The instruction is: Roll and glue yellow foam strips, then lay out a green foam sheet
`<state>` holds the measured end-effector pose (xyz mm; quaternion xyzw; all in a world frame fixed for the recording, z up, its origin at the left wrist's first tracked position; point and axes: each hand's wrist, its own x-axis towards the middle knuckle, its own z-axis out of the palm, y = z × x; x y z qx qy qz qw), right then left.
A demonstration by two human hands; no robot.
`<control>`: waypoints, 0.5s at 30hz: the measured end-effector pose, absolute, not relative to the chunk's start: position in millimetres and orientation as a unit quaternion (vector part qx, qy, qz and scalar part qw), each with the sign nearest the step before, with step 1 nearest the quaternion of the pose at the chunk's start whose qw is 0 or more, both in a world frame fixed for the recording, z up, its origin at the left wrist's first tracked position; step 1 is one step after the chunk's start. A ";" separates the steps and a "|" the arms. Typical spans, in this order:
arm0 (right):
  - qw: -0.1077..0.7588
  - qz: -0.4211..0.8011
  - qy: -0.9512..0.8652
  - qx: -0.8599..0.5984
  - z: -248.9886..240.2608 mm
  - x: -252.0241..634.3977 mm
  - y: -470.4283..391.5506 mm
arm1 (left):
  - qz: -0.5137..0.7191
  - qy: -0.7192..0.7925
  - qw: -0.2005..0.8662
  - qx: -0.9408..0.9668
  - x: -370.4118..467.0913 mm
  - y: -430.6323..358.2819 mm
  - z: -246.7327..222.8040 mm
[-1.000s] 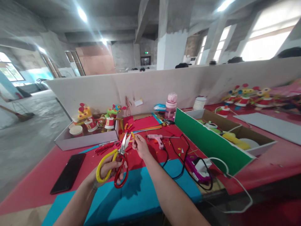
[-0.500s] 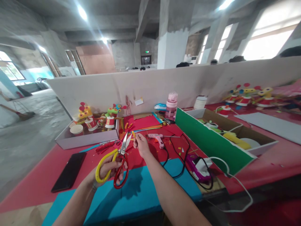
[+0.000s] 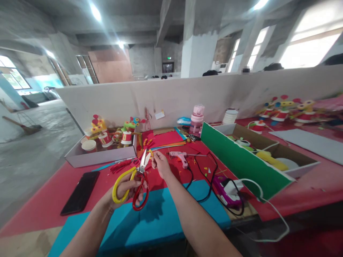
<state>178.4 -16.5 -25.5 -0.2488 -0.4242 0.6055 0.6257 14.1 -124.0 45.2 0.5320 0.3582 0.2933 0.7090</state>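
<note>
My left hand (image 3: 126, 187) is closed around the scissors (image 3: 143, 165), which have one yellow and one red handle loop. Their blades are spread and point away from me. Close beside the tips, my right hand (image 3: 162, 165) pinches a small yellow strip (image 3: 150, 154) between thumb and fingertips. Whether a blade touches the strip is hard to make out. Under both hands lie the red table covering and a blue sheet (image 3: 163, 214). A pink glue gun (image 3: 180, 157) rests just right of my right hand.
A black phone (image 3: 80, 192) lies at the left. Behind it, a box (image 3: 102, 159) holds paper-cup figures. At the right stand a green-sided box (image 3: 241, 164) and a purple power strip (image 3: 226, 192) with trailing cables. A pink bottle (image 3: 197, 119) stands by the white partition (image 3: 166, 96).
The view has shifted slightly. The yellow strip in my right hand has come a little closer to the scissor blades, which stay spread.
</note>
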 end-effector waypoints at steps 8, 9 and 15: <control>0.602 0.615 -0.446 -0.248 -22.2 177.3 -20.6 | 0.354 0.383 0.684 0.511 23.4 -123.8 41.6; 0.602 0.614 -0.445 -0.248 -23.0 177.5 -20.0 | 0.362 0.389 0.674 0.513 26.2 -125.1 40.7; 0.646 0.599 -0.403 -0.247 -25.5 185.9 -12.7 | 0.449 0.464 0.514 0.565 9.8 -118.8 48.9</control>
